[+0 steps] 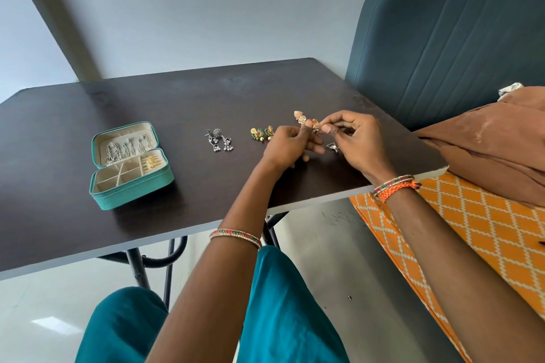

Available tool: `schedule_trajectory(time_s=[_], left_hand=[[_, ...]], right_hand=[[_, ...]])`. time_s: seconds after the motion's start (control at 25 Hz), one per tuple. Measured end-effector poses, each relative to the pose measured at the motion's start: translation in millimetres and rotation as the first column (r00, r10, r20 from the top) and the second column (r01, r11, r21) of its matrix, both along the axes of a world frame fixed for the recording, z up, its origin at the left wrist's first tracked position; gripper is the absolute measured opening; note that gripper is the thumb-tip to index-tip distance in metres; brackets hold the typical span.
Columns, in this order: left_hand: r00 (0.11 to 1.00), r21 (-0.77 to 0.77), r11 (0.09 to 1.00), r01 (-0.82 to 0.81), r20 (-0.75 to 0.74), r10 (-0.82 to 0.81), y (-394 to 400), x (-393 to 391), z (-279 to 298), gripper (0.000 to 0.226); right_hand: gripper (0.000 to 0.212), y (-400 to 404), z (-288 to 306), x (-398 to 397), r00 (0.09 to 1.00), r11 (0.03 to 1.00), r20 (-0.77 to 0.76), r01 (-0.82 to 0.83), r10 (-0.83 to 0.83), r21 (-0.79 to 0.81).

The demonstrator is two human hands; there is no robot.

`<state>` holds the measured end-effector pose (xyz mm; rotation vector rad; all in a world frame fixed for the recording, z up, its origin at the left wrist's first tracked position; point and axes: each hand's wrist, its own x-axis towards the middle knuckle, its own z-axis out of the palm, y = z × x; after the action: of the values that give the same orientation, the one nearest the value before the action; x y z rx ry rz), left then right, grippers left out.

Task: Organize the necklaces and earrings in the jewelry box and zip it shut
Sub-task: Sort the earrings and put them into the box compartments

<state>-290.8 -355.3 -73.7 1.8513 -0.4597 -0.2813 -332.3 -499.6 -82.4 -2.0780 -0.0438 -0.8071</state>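
Observation:
A teal jewelry box (129, 188) lies unzipped on the left of the dark table (88, 233). Silver chains hang in its lid (126, 146), and a gold piece (152, 161) sits in a back compartment. My left hand (290, 144) and my right hand (351, 138) are raised together over the table's right side, both pinching a gold leaf-shaped earring (303, 118) between thumb and fingers. A pair of silver drop earrings (218, 140) lies mid-table. To their right lie green and gold earrings (261, 133), and a small silver earring (333, 147) lies under my right hand.
A dark blue-grey sofa (442, 38) stands at the right behind the table. Brown cloth (486, 141) and an orange patterned cloth (477, 224) lie beside my right arm. The table's near edge (177, 237) runs above my teal-clad knees.

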Motion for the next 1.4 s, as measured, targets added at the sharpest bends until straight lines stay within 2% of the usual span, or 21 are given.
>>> schedule_trajectory(time_s=[0.36,0.48,0.6,0.68,0.76,0.88,1.0,1.08,1.2,1.4], left_hand=[[0.994,-0.224,0.974,-0.037,-0.107,0.013,1.5,-2.0,1.9,0.025],[0.995,-0.245,0.965,-0.093,-0.051,0.083,-1.1,-1.7,-5.8,0.019],[0.984,-0.139,0.981,-0.139,0.090,0.152,-4.2,0.0,-16.4,0.019],[0.980,-0.094,0.986,-0.139,0.134,0.151,-5.2,0.3,-19.5,0.019],[0.973,-0.067,0.987,-0.149,0.167,0.158,-4.7,-0.1,-20.6,0.019],[0.965,-0.038,0.986,-0.160,0.203,0.164,-4.8,-0.1,-22.5,0.014],[0.957,-0.023,0.986,-0.164,0.238,0.165,-4.9,-0.7,-22.1,0.012],[0.952,-0.027,0.984,-0.177,0.247,0.178,-4.5,-0.8,-21.8,0.012],[0.948,-0.033,0.980,-0.195,0.251,0.197,-4.6,0.3,-23.7,0.014],[0.946,-0.042,0.978,-0.207,0.248,0.211,-4.9,1.4,-23.6,0.015]], right_hand=[[0.019,3.6,-0.9,-6.3,0.995,0.997,0.092,-0.021,0.028,-0.080],[0.016,4.1,-0.4,-7.3,0.995,0.997,0.081,-0.050,0.055,-0.060],[0.016,-0.3,0.0,-6.5,0.995,0.992,0.058,0.076,-0.082,0.099],[0.018,-6.6,0.4,-5.0,0.985,0.952,-0.053,0.173,-0.165,0.253],[0.018,-8.4,-1.2,-4.8,0.969,0.935,-0.179,0.215,-0.169,0.283],[0.010,-3.2,-5.5,-10.4,0.942,0.949,-0.251,0.267,-0.222,0.167],[0.014,0.4,-5.9,-19.3,0.930,0.944,-0.187,0.329,-0.317,0.033],[0.019,1.0,-5.6,-21.0,0.941,0.960,-0.195,0.278,-0.277,-0.022],[0.011,1.7,-8.8,-17.5,0.916,0.958,-0.289,0.240,-0.278,-0.160],[0.010,2.0,-8.5,-17.2,0.925,0.950,-0.258,0.228,-0.280,-0.213]])
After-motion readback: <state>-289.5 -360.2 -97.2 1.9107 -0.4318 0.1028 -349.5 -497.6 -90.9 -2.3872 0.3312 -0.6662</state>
